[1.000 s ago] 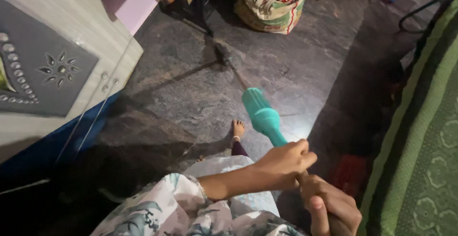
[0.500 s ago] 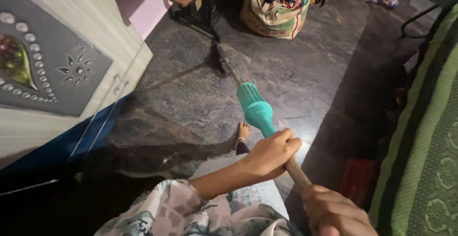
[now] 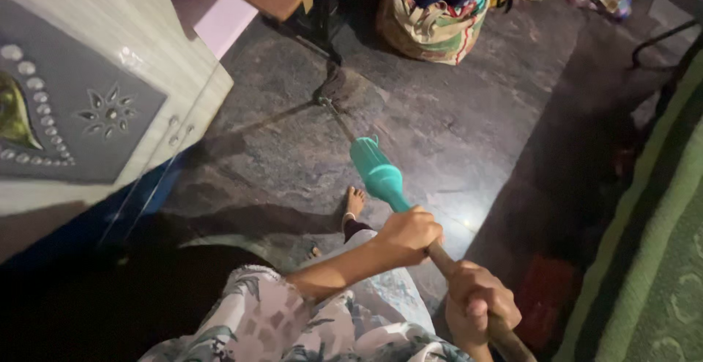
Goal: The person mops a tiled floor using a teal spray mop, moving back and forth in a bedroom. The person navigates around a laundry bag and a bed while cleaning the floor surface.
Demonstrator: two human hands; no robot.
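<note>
Near the bottom | left hand [image 3: 410,234] grips broom [image 3: 381,175] | right hand [image 3: 480,307] grips its stick lower | dark floor [image 3: 469,128]

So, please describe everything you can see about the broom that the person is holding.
The broom has a teal plastic collar, a brownish stick that looks wooden, and a dark, thin brush end on the stone floor near a dark metal stand. It slants away from the person. The left hand grips just below the collar; the right hand grips lower on the stick.

One broom [image 3: 381,175], two hands, one bare foot [image 3: 354,202], one cloth bundle [image 3: 432,18], one cabinet [image 3: 95,106].
</note>
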